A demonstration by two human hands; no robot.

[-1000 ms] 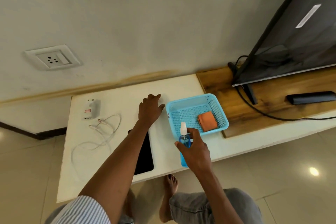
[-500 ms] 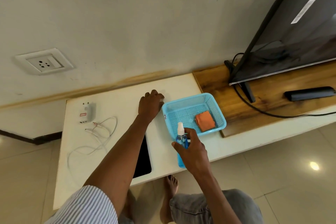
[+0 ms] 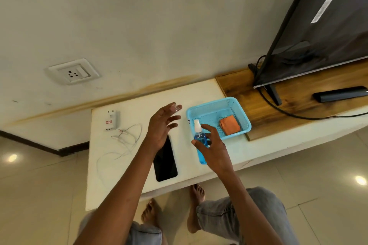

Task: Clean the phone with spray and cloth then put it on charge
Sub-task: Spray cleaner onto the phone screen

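The right hand (image 3: 214, 150) grips the spray bottle (image 3: 200, 139) beside the basket (image 3: 209, 110), which holds the cloth (image 3: 230, 124). The left hand (image 3: 162, 126) hovers with fingers spread, a clear cap (image 3: 176, 107) at its fingertips. The phone (image 3: 166, 162) lies flat on the table (image 3: 135, 109).

Black phone (image 3: 166, 162) flat, blue spray bottle (image 3: 199, 137) held upright beside, folded orange cloth (image 3: 230, 124) in basket (image 3: 214, 108)

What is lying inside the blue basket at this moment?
An orange folded cloth lies near the right front corner of the blue basket. The spray bottle and the right hand cover its near left corner, so that part cannot be seen.
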